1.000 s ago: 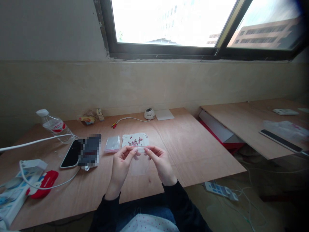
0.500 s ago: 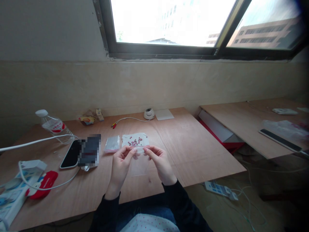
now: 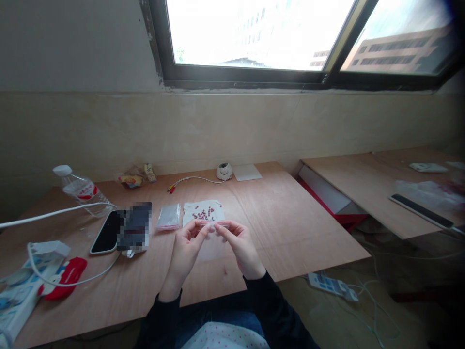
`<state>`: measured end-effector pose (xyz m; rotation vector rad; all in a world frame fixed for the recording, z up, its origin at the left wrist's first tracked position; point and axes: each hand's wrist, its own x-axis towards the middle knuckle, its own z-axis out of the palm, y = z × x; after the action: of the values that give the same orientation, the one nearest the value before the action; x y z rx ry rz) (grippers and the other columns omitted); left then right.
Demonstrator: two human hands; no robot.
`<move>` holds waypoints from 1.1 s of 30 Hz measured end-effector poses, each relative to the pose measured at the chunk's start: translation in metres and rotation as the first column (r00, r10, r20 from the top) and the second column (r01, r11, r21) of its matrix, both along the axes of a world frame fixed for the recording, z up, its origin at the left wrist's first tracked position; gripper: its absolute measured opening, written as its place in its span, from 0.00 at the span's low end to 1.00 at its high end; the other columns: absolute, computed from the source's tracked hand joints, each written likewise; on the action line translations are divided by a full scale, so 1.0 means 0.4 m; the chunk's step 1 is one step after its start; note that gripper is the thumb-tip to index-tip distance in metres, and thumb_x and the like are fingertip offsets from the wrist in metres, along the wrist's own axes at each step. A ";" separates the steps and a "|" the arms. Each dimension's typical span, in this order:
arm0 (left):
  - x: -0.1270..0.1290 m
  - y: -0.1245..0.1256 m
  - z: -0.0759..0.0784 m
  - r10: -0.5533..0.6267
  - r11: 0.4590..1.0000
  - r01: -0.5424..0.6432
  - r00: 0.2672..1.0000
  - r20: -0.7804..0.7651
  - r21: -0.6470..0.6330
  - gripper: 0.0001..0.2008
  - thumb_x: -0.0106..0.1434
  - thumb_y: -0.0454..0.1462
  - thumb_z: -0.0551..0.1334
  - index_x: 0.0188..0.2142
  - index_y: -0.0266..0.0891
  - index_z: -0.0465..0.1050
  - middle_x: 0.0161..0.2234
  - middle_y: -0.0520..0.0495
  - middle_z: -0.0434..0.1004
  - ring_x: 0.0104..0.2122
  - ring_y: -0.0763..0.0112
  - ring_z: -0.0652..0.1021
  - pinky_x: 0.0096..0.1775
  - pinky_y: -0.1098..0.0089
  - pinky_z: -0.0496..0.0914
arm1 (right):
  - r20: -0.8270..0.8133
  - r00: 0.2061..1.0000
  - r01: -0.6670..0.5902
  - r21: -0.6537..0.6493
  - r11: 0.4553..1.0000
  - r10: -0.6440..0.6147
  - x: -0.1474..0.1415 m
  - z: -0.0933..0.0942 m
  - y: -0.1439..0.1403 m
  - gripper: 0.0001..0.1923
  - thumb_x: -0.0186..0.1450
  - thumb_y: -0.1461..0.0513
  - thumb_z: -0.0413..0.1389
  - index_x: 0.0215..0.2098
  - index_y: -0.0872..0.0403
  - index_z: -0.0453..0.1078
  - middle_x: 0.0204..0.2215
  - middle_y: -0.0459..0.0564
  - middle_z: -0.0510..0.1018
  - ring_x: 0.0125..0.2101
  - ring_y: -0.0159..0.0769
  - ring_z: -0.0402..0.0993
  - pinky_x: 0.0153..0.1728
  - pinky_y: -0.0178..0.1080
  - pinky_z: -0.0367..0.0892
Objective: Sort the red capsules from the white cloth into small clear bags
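A clear zip-lock bag with a pinkish-red seal strip hangs between my hands, over the front part of the table. My left hand is closed, pinching the strip between thumb and fingers. From the other side my right hand pinches the same strip, its thumb close to the left thumb. Just beyond the fingertips, small dark red beads lie scattered on a white sheet. A stack of clear zip-lock bags rests left of that sheet.
Left on the table are a phone, a pixelated device, a water bottle, a red pouch and a power strip with white cables. A dome camera and white card sit near the wall.
My left hand has shifted slightly right along the bag's seal strip, so both thumbs are now closer together. The bag is raised a little; the things on the table have stayed put.
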<state>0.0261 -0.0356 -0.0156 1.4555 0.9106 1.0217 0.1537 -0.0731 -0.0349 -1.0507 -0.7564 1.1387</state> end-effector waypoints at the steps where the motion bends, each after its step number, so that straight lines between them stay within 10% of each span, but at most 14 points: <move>1: -0.001 0.000 -0.001 0.003 1.000 -0.003 1.000 -0.004 0.002 0.06 0.57 0.38 0.62 0.33 0.37 0.73 0.24 0.52 0.73 0.30 0.71 0.75 0.35 0.73 0.67 | 0.008 1.000 0.004 -0.002 1.000 -0.004 0.000 0.000 0.000 0.10 0.54 0.55 0.62 0.28 0.54 0.74 0.27 0.47 0.79 0.31 0.36 0.73 0.33 0.37 0.67; 33: -0.004 -0.002 -0.014 0.059 0.993 -0.048 0.992 -0.110 0.104 0.07 0.58 0.39 0.62 0.32 0.38 0.73 0.28 0.50 0.76 0.30 0.70 0.75 0.35 0.71 0.67 | 0.045 0.999 0.008 0.025 1.000 -0.009 -0.001 0.005 -0.007 0.09 0.54 0.56 0.62 0.29 0.54 0.74 0.28 0.48 0.79 0.31 0.36 0.74 0.34 0.37 0.67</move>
<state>0.0245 -0.0366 -0.0213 1.5946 0.9958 1.0460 0.1533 -0.0760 -0.0327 -1.0608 -0.7992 1.0985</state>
